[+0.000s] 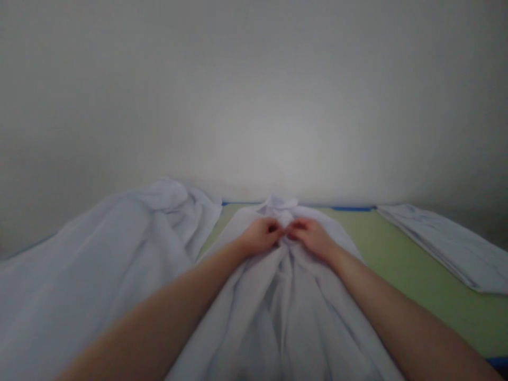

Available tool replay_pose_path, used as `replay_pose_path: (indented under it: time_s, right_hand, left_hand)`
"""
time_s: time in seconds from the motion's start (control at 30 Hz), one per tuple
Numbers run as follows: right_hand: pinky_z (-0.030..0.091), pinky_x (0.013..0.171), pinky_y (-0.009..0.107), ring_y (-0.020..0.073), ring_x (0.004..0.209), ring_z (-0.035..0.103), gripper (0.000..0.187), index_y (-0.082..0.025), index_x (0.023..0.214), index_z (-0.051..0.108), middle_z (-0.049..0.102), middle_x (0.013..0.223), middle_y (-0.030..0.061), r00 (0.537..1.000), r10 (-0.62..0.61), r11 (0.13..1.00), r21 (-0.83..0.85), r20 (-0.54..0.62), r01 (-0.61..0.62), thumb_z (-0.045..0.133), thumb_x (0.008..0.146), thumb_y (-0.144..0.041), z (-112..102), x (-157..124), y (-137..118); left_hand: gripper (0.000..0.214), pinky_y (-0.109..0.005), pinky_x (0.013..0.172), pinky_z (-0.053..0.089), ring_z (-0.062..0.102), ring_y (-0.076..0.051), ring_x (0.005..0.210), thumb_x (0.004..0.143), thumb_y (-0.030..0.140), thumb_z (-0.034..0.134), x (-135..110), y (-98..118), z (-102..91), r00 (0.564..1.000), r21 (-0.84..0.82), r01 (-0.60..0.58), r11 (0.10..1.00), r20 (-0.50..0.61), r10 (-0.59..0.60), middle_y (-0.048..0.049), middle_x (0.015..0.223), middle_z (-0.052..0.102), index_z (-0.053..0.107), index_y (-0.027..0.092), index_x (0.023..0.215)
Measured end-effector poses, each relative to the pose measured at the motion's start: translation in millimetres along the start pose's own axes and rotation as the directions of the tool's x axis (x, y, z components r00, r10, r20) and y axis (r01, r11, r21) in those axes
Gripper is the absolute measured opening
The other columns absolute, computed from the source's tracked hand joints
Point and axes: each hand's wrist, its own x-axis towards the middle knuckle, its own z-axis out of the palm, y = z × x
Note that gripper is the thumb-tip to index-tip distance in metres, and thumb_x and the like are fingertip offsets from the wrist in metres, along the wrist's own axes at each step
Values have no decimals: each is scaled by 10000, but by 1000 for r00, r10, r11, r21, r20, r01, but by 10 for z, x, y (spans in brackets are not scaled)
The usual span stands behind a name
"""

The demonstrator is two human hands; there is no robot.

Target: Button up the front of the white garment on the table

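Note:
A white garment lies spread lengthwise on the green table, running from me toward the wall. Its far end, which looks like a collar, is bunched up. My left hand and my right hand meet at that far end, fingers curled and pinching the white fabric between them. Both forearms stretch out over the cloth.
A large heap of white cloth fills the left side of the table. A flat stack of folded white cloth lies at the right. A blue strip edges the table's far side against a plain pale wall.

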Motion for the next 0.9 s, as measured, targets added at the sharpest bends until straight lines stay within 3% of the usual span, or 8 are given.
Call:
replay_pose_path:
  time_s: [0.1, 0.23, 0.4, 0.53, 0.6, 0.67, 0.8, 0.9]
  right_hand:
    - [390, 627, 228, 100, 630, 523, 246, -127, 776, 611, 614, 705, 12, 999, -10, 998, -57, 32, 12, 560, 757, -367, -22, 5, -5]
    - [369, 545, 206, 86, 590, 489, 369, -134, 823, 606, 606, 742, 20, 986, 26, 990, -140, 166, -2, 487, 806, -482, -96, -24, -53]
    - [331, 453, 192, 74, 502, 451, 424, -137, 899, 614, 590, 702, 15, 930, 195, 920, -387, 310, -64, 520, 772, -530, -297, -90, -185]
    - [334, 450, 177, 82, 533, 494, 393, -130, 876, 640, 614, 712, 9, 810, 313, 884, -463, 496, -58, 677, 643, -444, -489, -128, -265]
    - [341, 466, 176, 82, 542, 502, 342, -130, 834, 660, 622, 705, 2, 726, 330, 893, -448, 603, -34, 694, 620, -395, -573, -157, -311]
    - [347, 484, 183, 87, 551, 510, 285, -138, 803, 674, 630, 700, -2, 687, 329, 901, -432, 647, -25, 675, 633, -366, -642, -207, -376]
    - [332, 491, 194, 92, 540, 500, 219, -156, 773, 681, 624, 670, -13, 740, 314, 897, -441, 594, -28, 627, 669, -340, -730, -369, -534]
    - [258, 444, 199, 72, 461, 416, 181, -149, 624, 639, 546, 537, -32, 806, 287, 872, -490, 517, 4, 654, 643, -329, -765, -518, -583]
  left_hand:
    - [395, -212, 480, 254, 412, -87, 513, 711, 529, 540, -49, 85, -119, 989, 105, -10, 994, 147, -5, 26, 547, 502, 569, 147, 620]
    - [219, -227, 457, 213, 360, -73, 448, 603, 364, 649, -113, 185, -225, 950, 216, -44, 975, 312, -26, 46, 492, 466, 569, 162, 572]
    - [225, -217, 456, 253, 388, -79, 461, 669, 339, 596, -95, 76, -392, 909, -22, 78, 997, 413, -61, 36, 508, 459, 524, 151, 568]
    - [283, -216, 496, 344, 453, -90, 513, 665, 406, 630, -100, -75, -438, 868, -374, 299, 878, 488, -88, 11, 633, 541, 565, 140, 738]
    - [304, -219, 509, 365, 475, -94, 532, 646, 392, 655, -115, -108, -405, 844, -460, 379, 803, 527, -97, -2, 669, 563, 574, 136, 787]
    - [317, -220, 507, 370, 500, -106, 549, 629, 371, 668, -133, -103, -365, 840, -495, 423, 759, 529, -123, -11, 687, 576, 582, 137, 825]
    - [345, -229, 497, 370, 517, -124, 541, 632, 421, 646, -211, 29, -332, 877, -364, 403, 840, 417, -239, -15, 679, 600, 614, 154, 849]
    - [353, -228, 510, 356, 512, -134, 544, 590, 480, 665, -327, 201, -291, 932, -112, 257, 960, 292, -215, -20, 641, 609, 650, 161, 740]
